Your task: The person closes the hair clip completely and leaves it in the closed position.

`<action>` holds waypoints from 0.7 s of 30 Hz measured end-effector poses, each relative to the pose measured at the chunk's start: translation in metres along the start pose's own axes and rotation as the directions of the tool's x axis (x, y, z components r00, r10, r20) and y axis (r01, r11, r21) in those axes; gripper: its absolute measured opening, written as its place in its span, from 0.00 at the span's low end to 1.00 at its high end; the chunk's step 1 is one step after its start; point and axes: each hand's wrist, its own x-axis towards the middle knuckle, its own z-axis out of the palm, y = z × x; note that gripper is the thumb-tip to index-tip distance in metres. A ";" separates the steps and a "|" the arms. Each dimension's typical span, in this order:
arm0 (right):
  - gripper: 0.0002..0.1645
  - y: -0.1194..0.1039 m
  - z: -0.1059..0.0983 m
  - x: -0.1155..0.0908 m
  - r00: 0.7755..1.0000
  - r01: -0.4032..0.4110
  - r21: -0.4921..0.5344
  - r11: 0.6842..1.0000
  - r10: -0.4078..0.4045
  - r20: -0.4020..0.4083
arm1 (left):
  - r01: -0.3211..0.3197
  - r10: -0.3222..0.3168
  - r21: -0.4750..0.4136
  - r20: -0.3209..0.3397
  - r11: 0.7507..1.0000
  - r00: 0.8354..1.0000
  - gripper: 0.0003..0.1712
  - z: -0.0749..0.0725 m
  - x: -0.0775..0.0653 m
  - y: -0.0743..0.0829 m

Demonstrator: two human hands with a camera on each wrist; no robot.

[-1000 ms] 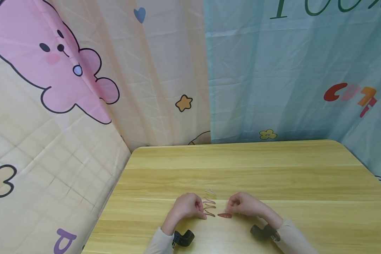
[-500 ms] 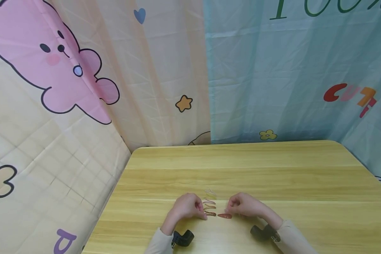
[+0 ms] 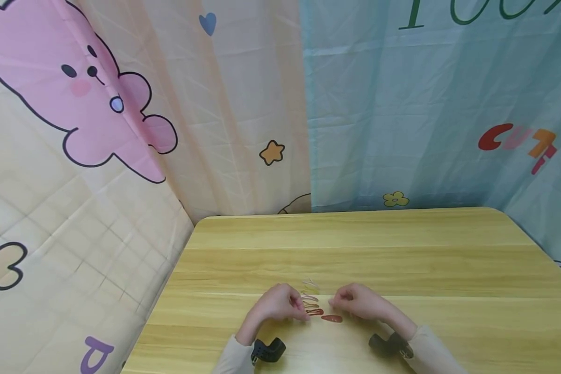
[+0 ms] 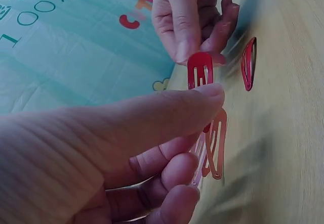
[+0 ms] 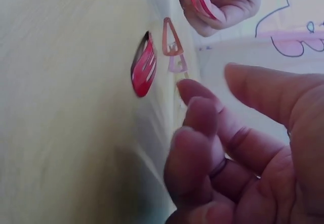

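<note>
Clip row (image 3: 310, 298) laid out, far count uncertain. Seemingly outstanding: red clip (image 4: 200, 62) pinched by left hand (image 3: 280, 302), second red clip (image 3: 332, 318) loose. Right hand (image 3: 361, 301) empty, fingers apart.

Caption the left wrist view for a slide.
The left hand pinches a red hair clip; another red clip lies on the wooden table.

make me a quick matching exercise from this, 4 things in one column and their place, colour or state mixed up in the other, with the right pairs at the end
Column one
1. left hand
2. right hand
3. loose red clip
4. heart print

Column two
a. lies on the table
b. blue, on the cloth backdrop
c. pinches another red clip
d. holds no clip

Right pairs: 1-c, 2-d, 3-a, 4-b
</note>
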 end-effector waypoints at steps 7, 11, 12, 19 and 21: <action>0.18 -0.007 0.001 0.001 0.998 0.055 0.021 0.998 -0.056 0.018 | 0.009 -0.008 -0.098 0.007 0.995 1.000 0.11 0.001 0.003 -0.001; 0.15 -0.010 0.003 0.001 0.995 0.083 0.053 0.995 -0.086 0.047 | -0.009 0.008 -0.110 -0.006 0.994 1.000 0.10 0.002 0.003 0.001; 0.14 -0.011 0.004 0.001 0.994 0.092 0.059 0.994 -0.095 0.052 | -0.008 0.008 -0.113 -0.008 0.994 1.000 0.10 0.002 0.003 0.001; 0.09 -0.009 0.009 0.003 0.985 0.145 0.132 0.981 -0.155 0.076 | 0.004 -0.009 -0.136 -0.034 0.991 0.999 0.10 0.004 0.004 0.006; 0.09 -0.008 0.009 0.004 0.980 0.164 0.164 0.973 -0.179 0.084 | 0.003 -0.009 -0.140 -0.042 0.990 0.999 0.10 0.004 0.005 0.007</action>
